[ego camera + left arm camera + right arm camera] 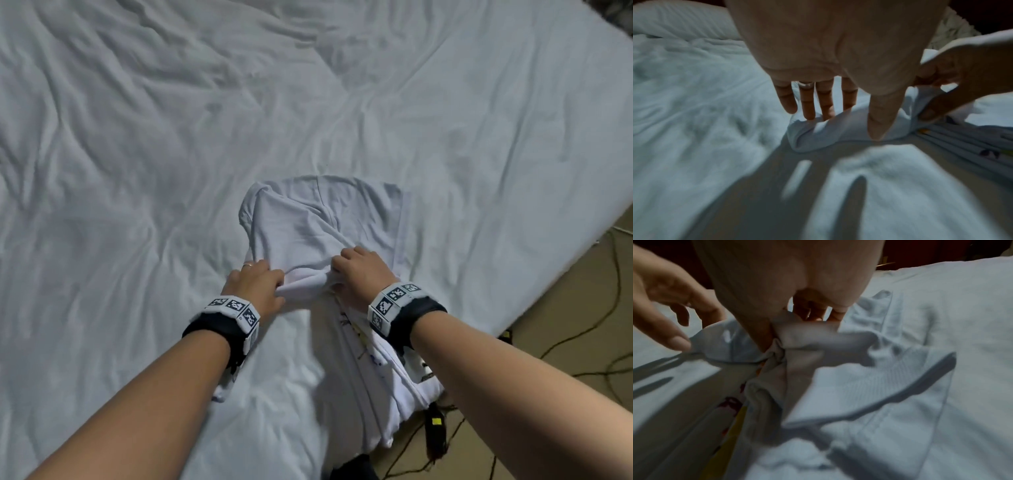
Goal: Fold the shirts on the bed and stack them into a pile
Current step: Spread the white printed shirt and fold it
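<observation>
Rumpled bed [137, 154], white shirt [308, 222] near its edge; left hand [255, 286] and right hand [359, 274] both pinch the shirt's bunched middle fold.

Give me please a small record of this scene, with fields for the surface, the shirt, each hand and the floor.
surface: bed sheet, white and wrinkled
shirt: white shirt lying on the sheet, partly folded, coloured print visible near the wrists
left hand: pinches a bunched fold of the shirt, thumb in front and fingers behind
right hand: grips the same fold, beside the left hand
floor: cables beside the bed
</observation>
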{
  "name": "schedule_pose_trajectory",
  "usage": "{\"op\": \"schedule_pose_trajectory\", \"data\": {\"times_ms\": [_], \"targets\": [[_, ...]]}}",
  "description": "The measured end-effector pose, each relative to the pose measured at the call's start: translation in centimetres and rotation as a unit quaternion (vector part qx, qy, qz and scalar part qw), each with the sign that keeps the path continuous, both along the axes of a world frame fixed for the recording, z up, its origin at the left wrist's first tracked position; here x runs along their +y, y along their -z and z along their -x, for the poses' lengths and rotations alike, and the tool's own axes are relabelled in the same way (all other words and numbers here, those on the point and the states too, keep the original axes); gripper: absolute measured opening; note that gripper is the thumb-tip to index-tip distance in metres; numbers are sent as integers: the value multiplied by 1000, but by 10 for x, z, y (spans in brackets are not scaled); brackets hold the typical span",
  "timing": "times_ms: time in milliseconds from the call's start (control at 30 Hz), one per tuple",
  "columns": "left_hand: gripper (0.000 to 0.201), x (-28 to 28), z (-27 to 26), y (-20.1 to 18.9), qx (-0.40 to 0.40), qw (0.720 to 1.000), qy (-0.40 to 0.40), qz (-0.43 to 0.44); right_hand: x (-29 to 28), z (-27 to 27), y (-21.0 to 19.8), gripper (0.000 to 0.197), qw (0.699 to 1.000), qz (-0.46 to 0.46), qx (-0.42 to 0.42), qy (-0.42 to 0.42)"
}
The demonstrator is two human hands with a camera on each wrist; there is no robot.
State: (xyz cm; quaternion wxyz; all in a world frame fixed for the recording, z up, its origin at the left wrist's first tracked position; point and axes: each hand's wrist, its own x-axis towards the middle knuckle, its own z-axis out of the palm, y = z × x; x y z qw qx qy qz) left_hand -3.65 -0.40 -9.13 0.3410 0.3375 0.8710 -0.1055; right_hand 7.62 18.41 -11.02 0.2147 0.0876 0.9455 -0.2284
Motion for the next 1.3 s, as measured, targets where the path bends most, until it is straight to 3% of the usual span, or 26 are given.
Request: {"op": "schedule_pose_trajectory", "data": {"times_ms": [100,200,333,400,533,633,733,800,867,967,1133,1300], "targets": [[8,1,-4,-19,-13,989,-103,-106,15,11,-33,25,998,50,11,39],[16,2,5,-63,-59,924,-278,-257,28,31,-83,13,988,119,1,96],[19,3,18,-153,-72,849,-345,-393,22,49,-165,18,987,106,77,90],[19,-1,19,-202,-55,834,-340,-431,16,55,-209,20,982,107,129,82],[17,-22,8,-291,31,840,-278,-464,5,53,-300,15,968,40,243,52],[35,-48,-4,-360,83,877,-177,-439,-7,37,-368,9,943,-45,328,19],[51,-76,-19,-420,206,917,-62,-335,-28,15,-432,13,912,-138,386,-8],[38,-96,-27,-450,278,901,-38,-332,-42,-1,-466,16,891,-210,401,-27],[21,-116,-33,-476,298,874,-56,-379,-55,-16,-492,33,877,-263,396,-71],[22,-145,-38,-511,311,850,-85,-416,-71,-28,-518,50,868,-315,366,-115],[17,-179,-55,-571,356,834,-75,-415,-90,-21,-545,20,898,-252,361,-19],[17,-222,-63,-619,431,798,-133,-401,-97,-14,-561,10,933,-159,322,5]]}}
